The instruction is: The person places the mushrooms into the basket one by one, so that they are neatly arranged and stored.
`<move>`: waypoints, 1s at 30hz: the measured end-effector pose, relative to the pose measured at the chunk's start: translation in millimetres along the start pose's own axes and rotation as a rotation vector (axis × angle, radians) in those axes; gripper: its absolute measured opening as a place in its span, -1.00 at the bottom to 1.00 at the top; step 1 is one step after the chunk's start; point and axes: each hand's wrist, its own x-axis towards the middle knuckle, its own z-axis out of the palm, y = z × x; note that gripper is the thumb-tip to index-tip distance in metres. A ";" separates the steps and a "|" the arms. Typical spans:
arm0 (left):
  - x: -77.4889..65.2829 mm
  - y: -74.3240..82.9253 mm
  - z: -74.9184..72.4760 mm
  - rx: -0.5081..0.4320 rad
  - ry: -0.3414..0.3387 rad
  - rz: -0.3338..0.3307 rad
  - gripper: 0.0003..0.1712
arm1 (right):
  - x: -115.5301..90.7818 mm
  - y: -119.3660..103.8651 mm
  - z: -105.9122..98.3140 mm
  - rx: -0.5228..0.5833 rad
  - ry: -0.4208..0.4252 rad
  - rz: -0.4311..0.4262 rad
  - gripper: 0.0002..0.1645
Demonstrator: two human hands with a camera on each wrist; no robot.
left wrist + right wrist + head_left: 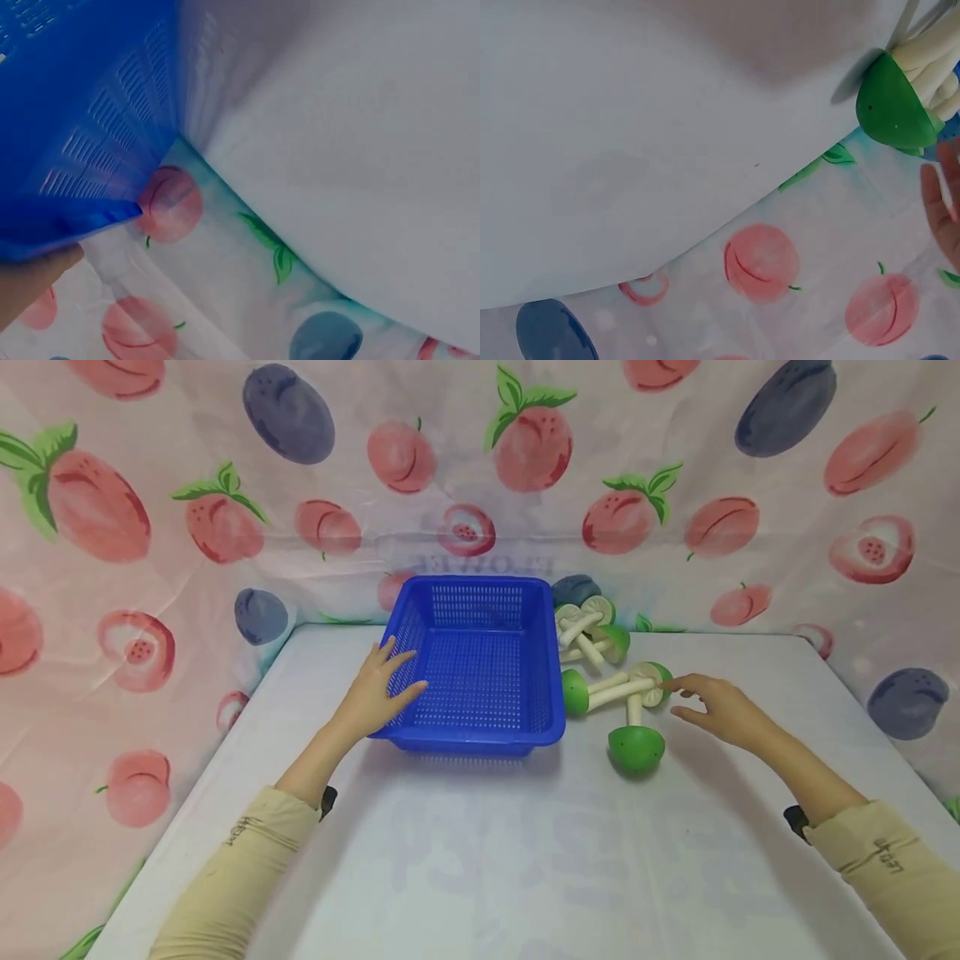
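A blue plastic basket (472,747) with slotted sides stands upright on the table. Over its left rim lies my left hand (367,693), fingers spread and thumb reaching inside; only a small part of that hand (37,274) shows beside the rim in the left wrist view. To the right of the basket lie toy mushrooms with green caps and pale stems. My right hand (723,710) is at the right side of a mushroom cap (663,675), fingers extended and loosely bent, gripping nothing. Whether a fingertip touches that cap, I cannot tell. Nearer the front is another mushroom (636,750), cap forward.
A pile of several mushrooms (588,631) lies against the basket's right side, farther back. The white tabletop (487,852) extends in front of the basket. A fruit-print cloth (420,527) hangs behind the table and along its sides.
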 end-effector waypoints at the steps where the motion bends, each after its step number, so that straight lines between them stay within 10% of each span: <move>1: 0.1 0.0 2.1 0.015 -0.006 -0.013 -0.27 | 0.7 -0.5 2.0 0.008 0.000 -0.017 -0.56; 10: 1.2 5.3 14.2 0.177 -0.042 -0.084 -0.11 | 4.7 -7.8 13.1 0.007 -0.027 -0.089 -0.58; 30: -0.2 6.6 13.6 0.202 -0.038 -0.117 -0.09 | 25.2 -3.0 26.2 -0.055 -0.160 -0.266 -0.50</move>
